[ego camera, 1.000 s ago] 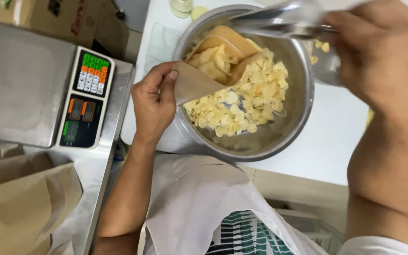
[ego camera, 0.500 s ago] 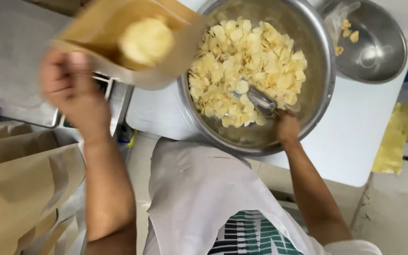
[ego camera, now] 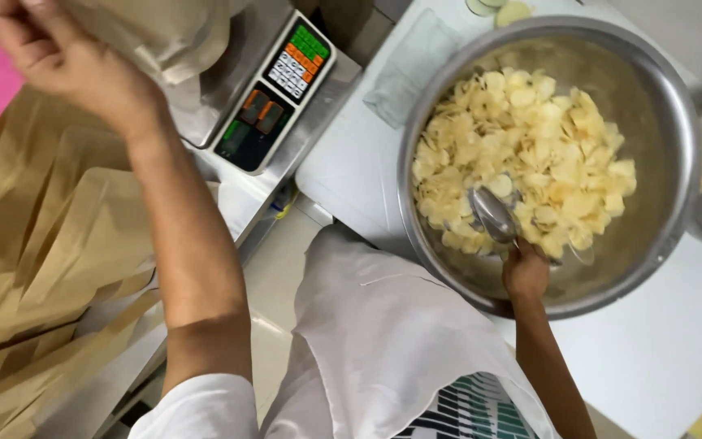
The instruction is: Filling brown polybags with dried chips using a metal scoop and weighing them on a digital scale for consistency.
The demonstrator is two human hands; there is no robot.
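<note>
Chips (ego camera: 530,154) heaped in steel bowl (ego camera: 652,106) on white counter (ego camera: 351,162), right hand (ego camera: 526,272) gripping metal scoop (ego camera: 493,215), left hand (ego camera: 62,61) pinching brown paper bag (ego camera: 164,32) over scale (ego camera: 274,89).

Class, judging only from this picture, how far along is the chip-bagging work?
Done: cannot tell; no filled bag shows. In hand: the left hand holds a paper bag over the weighing scale; the right hand grips a metal scoop in the chips. Left: the steel bowl remains well stocked, and empty brown bags wait.
</note>
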